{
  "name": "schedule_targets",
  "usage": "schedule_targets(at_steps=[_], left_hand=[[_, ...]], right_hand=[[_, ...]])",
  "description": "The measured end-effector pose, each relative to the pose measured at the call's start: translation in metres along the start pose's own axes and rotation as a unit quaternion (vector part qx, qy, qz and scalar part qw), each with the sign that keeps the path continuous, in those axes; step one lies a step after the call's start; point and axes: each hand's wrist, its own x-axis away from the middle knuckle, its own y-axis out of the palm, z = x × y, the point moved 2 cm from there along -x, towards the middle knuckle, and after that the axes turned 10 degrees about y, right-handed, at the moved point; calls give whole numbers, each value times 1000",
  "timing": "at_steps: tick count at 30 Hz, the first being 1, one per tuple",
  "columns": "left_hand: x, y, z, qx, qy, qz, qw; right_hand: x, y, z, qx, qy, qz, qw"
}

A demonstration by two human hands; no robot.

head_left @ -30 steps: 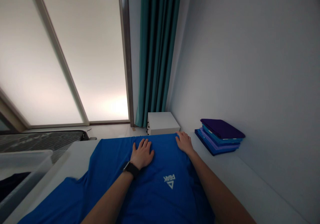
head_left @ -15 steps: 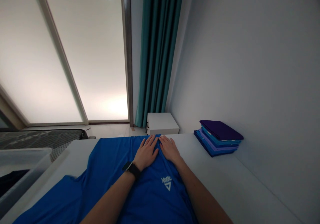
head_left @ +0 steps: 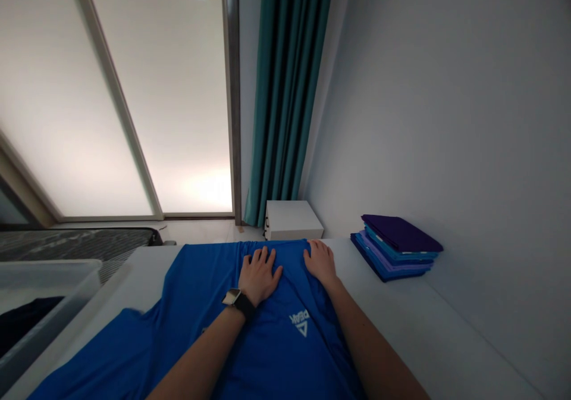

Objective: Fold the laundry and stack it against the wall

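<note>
A blue T-shirt (head_left: 267,352) with a white printed logo lies spread over the white table (head_left: 410,340), a sleeve reaching out at lower left. My left hand (head_left: 259,278), with a dark watch (head_left: 238,302) on its wrist, rests flat on the cloth near the far edge, fingers spread. At the shirt's far right edge lies my right hand (head_left: 322,263), its fingers stretched out over the fabric and the tabletop.
To the right, against the wall, sits a stack of folded clothes (head_left: 397,248) in purple and blue. A clear plastic bin (head_left: 84,275) with dark cloth inside stands at left. Beyond the table are a white cabinet (head_left: 294,218) and a teal curtain (head_left: 289,102).
My right hand has slid to the right, away from my left hand, and the cloth between them is spread wider. My left hand has drawn slightly nearer to me.
</note>
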Motion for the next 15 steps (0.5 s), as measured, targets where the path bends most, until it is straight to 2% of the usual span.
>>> schedule_targets(at_steps=[6,10,12,15], left_hand=[[1,-6,5,-13,-7,1,1000],[1,-6,8,-15,1,7,1000],[1,-6,8,-17,5,10,1000],[1,-4,7,-21,7,10,1000]], right_hand=[[-12,-3,19,-9,5,-3,1000],[-16,-2,14,-17,-20,-14,1000],[-15,1,6,-20,-62,-27,998],[-9,6,-7,-8,-162,-65,985]])
